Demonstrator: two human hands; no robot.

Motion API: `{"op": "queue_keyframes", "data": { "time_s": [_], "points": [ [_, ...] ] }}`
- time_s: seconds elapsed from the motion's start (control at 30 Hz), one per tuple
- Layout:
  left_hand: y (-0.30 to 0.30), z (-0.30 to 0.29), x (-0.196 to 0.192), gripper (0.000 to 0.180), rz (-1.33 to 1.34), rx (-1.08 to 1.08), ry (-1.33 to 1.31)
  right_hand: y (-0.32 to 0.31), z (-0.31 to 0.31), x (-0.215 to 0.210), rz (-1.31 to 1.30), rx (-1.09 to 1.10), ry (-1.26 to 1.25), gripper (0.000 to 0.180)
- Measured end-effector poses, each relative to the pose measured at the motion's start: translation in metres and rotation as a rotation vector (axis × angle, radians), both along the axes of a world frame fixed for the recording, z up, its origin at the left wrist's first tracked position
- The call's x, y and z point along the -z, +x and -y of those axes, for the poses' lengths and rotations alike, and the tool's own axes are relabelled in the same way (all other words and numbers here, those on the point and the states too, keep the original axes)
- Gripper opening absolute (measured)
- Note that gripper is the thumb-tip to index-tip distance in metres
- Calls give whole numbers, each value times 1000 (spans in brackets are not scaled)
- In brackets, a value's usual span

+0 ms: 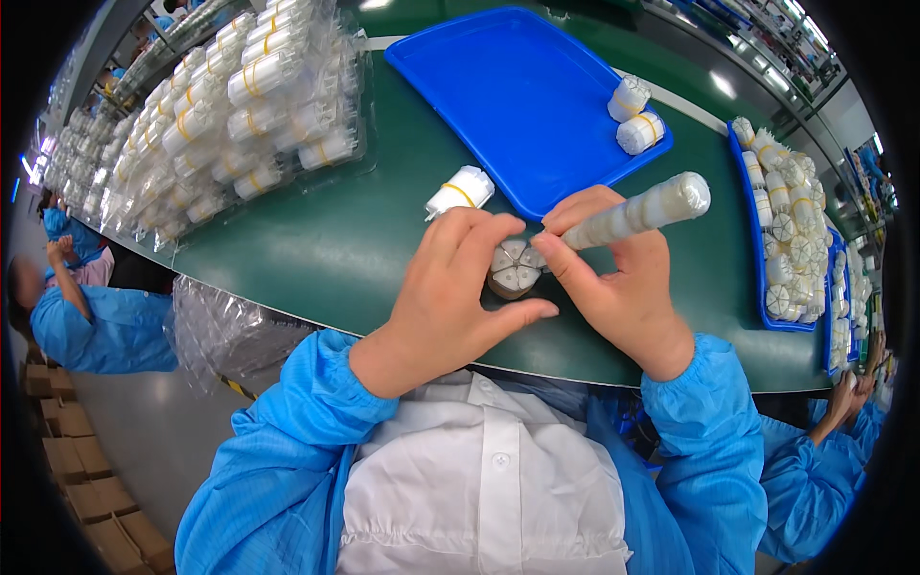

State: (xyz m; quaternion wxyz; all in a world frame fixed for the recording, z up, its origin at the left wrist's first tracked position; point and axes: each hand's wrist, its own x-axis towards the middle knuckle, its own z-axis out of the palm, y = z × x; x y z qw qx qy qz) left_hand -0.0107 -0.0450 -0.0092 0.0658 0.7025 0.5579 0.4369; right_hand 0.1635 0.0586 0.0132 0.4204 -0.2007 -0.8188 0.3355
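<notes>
On the green table in front of me stands a short round piece (516, 267) with a grey top split into wedge-like segments and a brownish side. My left hand (436, 292) curls about its left side, fingers at the far edge and thumb stretched along the near side. In my right hand (623, 292) is a tool with a thick, whitish wrapped handle (661, 202), slanting up to the right. Its working end meets the segmented top's right side, and its tip is too small to make out. Just beyond my left fingers lies a white bundle (461, 193) with a yellow band.
A blue tray (517, 105) lies ahead, two white banded bundles (639, 133) in its right corner. Clear plastic trays of bundles (240, 115) are stacked at the left. More bundles fill a blue tray (767, 278) at the right. Co-workers in blue sleeves sit on both sides.
</notes>
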Motion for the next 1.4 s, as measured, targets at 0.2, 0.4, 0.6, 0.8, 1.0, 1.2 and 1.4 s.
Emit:
{"op": "queue_keyframes", "data": {
  "time_s": [0.2,0.4,0.6,0.8,1.0,1.2,1.4],
  "points": [
    [1,0,6,66,82,5,39,1,-5,-2,-98,13,-57,9],
    [0,-1,6,69,114,65,43,0,-3,-1,-23,3,-36,10],
    [0,-1,4,71,13,-43,-46,1,-5,0,-28,4,-14,10],
    [0,0,7,73,122,66,21,2,-9,1,-88,4,-8,10],
    [2,0,1,68,156,66,-71,0,-2,1,-22,-22,-52,10],
    [-3,6,-1,55,81,47,-68,-1,-3,2,-61,-2,16,10],
    [-53,29,-12,50,21,-291,-70,2,-8,1,-123,69,-26,10]
  ]
}}
